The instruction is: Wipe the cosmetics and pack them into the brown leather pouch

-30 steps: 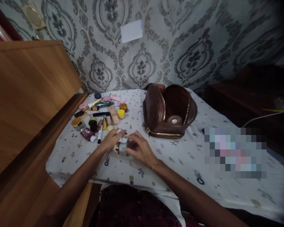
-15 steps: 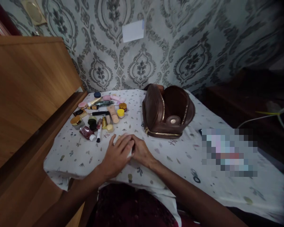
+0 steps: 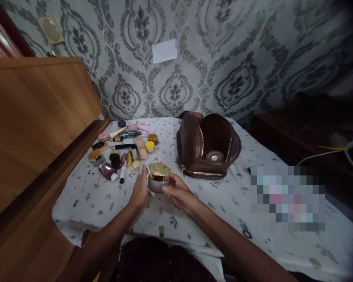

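A frosted jar with a shiny gold lid (image 3: 159, 178) is held between my two hands above the front of the table. My right hand (image 3: 181, 192) grips its right side, thumb on the front. My left hand (image 3: 140, 188) is at its left, with something white and thin, perhaps a tissue (image 3: 145, 170), between fingers and jar. Behind and to the right stands a brown bag (image 3: 191, 145), unzipped and gaping. Several cosmetics lie to the left, among them a red bottle (image 3: 107, 171), a gold-lidded jar (image 3: 95, 157) and a beige tube (image 3: 140, 147).
Patterned white cloth (image 3: 111, 199) covers the table. A wooden panel (image 3: 41, 105) rises along the left side, and a patterned wall is behind. Pixelated blurring hides an object at the right. A pale cable hangs at the far right.
My hands, earlier clasped together over the object, have moved apart to its two sides, bringing the gold-lidded jar into view. The camera view has tilted slightly upward.
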A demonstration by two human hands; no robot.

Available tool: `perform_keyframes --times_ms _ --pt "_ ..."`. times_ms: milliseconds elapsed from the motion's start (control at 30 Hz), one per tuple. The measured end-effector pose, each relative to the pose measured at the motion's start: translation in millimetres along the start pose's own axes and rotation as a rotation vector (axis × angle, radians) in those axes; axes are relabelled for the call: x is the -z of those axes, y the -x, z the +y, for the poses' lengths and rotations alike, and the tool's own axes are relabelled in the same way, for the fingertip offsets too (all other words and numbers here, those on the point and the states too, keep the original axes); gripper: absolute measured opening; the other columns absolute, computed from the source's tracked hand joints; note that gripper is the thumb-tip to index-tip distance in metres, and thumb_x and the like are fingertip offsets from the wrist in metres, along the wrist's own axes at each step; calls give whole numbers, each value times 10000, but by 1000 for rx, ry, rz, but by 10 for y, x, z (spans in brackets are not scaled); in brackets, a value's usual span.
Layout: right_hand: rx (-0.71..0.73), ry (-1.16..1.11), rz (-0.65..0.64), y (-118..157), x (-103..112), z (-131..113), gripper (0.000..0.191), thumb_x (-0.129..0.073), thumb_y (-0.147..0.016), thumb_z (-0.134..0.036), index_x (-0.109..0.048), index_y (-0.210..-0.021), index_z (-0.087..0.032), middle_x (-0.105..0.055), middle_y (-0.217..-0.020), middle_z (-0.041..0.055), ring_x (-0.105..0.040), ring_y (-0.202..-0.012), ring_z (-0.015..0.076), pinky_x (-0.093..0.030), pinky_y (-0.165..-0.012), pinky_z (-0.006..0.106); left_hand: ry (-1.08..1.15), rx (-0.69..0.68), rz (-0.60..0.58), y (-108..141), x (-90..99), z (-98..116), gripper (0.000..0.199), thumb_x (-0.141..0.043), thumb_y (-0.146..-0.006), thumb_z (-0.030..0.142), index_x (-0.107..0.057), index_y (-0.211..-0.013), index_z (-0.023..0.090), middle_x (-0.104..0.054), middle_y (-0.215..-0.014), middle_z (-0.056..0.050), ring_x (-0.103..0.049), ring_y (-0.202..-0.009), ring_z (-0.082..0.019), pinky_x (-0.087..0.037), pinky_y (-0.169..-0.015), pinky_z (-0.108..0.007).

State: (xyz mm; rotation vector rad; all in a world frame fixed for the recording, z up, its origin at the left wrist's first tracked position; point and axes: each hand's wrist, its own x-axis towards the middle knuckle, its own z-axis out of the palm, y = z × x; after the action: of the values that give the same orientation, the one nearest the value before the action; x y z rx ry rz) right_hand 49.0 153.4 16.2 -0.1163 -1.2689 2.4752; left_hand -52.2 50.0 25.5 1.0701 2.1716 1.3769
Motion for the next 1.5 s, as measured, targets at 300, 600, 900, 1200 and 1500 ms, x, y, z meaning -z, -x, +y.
perform_keyframes --times_ms 300,600,900,1200,1500 --pt "-32 -115 151 -77 60 58 512 -879 -608 -315 -666 -1070 -260 -720 -967 5 -679 -865 163 -548 -798 276 -276 -481 106 200 -93 -23 599 -435 -987 357 -191 -1522 243 -274 -1584 -137 -246 -1471 -249 -264 -1188 -481" --pt "-86 -112 -18 -6 27 85 436 -863 -610 -402 -698 -968 -216 -731 -992 42 -660 -1002 230 -506 -942 382 400 -41 39 31 68 199 397 -495 -958 390 -647 -1222 135 -622 -1338 -114 -481 -1337 -259 -312 -1160 -345" --pt "194 342 97 -28 61 -22 680 -900 -520 -413 -618 -1119 -256 -675 -1054 28 -635 -987 225 -483 -928 373 1075 652 -9 47 -77 417 434 -341 -1026 344 -587 -1256 71 -759 -1002 -147 -731 -934 -235 -587 -846 -357" --pt "520 937 175 4 131 -1 821 -897 -535 -437 -569 -1252 -211 -641 -1191 81 -578 -1128 231 -453 -985 345 920 615 32 83 -4 432 385 -352 -1017 201 -561 -1337 154 -765 -1017 -97 -747 -821 -178 -624 -743 -275" --pt "688 918 287 89 37 -156 720 -874 -560 -473 -579 -1160 -206 -645 -1097 55 -612 -1051 207 -486 -946 300 879 651 96 112 -58 664 389 -365 -999 195 -609 -1302 196 -778 -948 -54 -739 -766 -172 -612 -768 -286"
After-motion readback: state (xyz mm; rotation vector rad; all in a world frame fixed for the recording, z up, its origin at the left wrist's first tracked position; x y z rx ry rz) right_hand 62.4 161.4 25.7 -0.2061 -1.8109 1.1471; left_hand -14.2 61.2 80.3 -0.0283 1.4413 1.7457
